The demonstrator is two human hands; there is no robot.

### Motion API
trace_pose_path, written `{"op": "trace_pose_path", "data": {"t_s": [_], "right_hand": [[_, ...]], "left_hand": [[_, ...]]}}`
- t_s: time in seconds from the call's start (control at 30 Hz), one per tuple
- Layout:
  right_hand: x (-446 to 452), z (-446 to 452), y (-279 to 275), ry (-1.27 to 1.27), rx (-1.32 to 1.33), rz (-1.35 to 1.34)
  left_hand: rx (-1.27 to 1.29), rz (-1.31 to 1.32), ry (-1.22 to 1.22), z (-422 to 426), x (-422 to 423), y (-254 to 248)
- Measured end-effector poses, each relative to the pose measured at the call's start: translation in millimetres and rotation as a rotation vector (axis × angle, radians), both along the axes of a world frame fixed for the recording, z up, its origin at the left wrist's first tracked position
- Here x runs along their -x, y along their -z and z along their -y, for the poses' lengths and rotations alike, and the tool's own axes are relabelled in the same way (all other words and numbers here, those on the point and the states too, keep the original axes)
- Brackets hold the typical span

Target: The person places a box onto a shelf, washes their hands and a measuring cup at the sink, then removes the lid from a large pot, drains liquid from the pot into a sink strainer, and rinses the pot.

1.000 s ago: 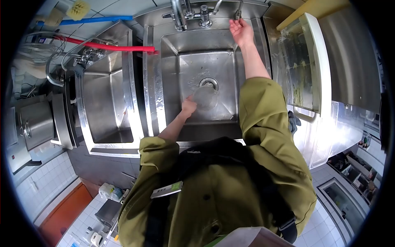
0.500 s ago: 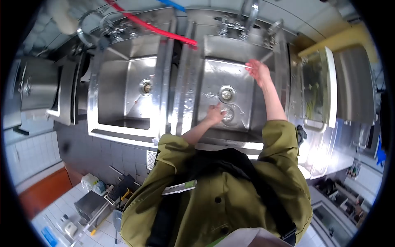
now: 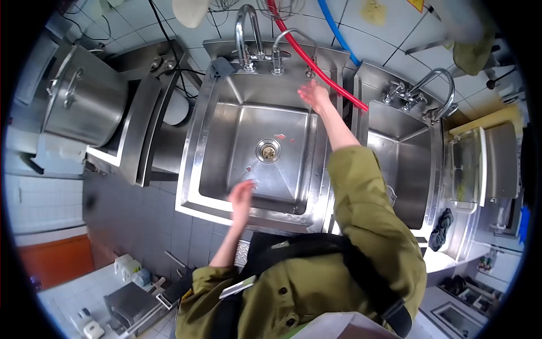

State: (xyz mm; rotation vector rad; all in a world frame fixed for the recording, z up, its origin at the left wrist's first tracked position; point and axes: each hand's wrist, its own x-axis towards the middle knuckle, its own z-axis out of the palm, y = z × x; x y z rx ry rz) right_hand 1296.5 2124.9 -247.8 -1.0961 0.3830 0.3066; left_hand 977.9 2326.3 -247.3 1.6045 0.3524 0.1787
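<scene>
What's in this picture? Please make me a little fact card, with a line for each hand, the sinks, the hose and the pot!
Left hand: blurred, at the near side of the left sink, nothing seen in it
Right hand: fingers spread, toward the far right of that sink, nothing seen in it
Sinks: two, metal; drain and red bits in the left one
Hose: red hose, end near the right sink
Pot: big metal pot, far left

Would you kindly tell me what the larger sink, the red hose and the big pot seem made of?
Larger sink: likely satin stainless steel, by its soft grey highlights. Red hose: smooth plastic or rubber, by its even colour. Pot: satin metal, perhaps steel, by its broad reflections.
</scene>
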Motion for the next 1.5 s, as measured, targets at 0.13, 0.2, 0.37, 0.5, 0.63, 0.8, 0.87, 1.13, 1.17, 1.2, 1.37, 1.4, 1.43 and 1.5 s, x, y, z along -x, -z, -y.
{"op": "trace_pose_path", "data": {"t_s": [0.13, 0.2, 0.37, 0.5, 0.63, 0.8, 0.87, 1.13, 1.17, 1.2, 1.37, 1.4, 1.43, 1.5], "right_hand": [[-47.4, -21.6, 20.7, 0.255, 0.083, 0.104], [-61.5, -9.4, 41.4, 0.179, 0.009, 0.124], [-53.9, 3.0, 42.7, -0.042, -0.620, 0.015], [-54.8, -7.8, 31.5, 0.060, -0.324, 0.018], [-60.9, -17.8, 31.5, 0.170, 0.238, 0.074], [-67.6, -25.7, 34.6, 0.266, 0.550, 0.030], [-103.2, -4.7, 114.4, 0.361, 1.146, 0.462], [-28.2, -54.0, 27.4, -0.413, 1.036, -0.204], [-9.3, -73.0, 87.8, -0.838, 1.655, 0.465], [21.5, -115.6, 62.0, -0.970, 1.309, 0.276], [-42.6, -265.0, 19.3, -0.090, 1.309, 0.715], [-63.9, -279.1, 16.6, 0.083, 1.325, 0.670], [-74.4, -286.8, 18.2, 0.000, 1.375, 0.591], [-92.4, -292.9, 22.5, -0.162, 1.475, 0.425]], "left_hand": [[-0.147, -0.129, -0.336, -139.1, 22.7, -26.1], [-0.180, -0.144, -0.489, -192.3, 36.2, -22.1], [-0.082, -0.048, -0.562, -235.7, 34.9, -20.2], [-0.128, 0.015, -0.496, -229.5, 7.6, -18.7], [-0.269, 0.154, -0.430, -232.2, -62.7, -71.6], [-0.519, 0.736, -0.204, -257.0, -194.7, -258.7], [-0.416, 0.764, -0.165, -269.9, -236.3, -313.8], [0.219, 0.611, 0.084, -252.3, -287.2, -399.4], [0.200, 0.655, 0.041, -250.7, -285.4, -399.6], [0.191, 0.655, 0.018, -252.3, -285.1, -391.6], [0.233, 0.479, -0.084, -267.3, -259.5, -318.1], [0.215, 0.474, -0.135, -263.9, -245.4, -301.8], [0.175, 0.474, -0.104, -270.8, -230.5, -282.0], [0.228, 0.371, -0.124, -276.4, -203.3, -253.6]]}}
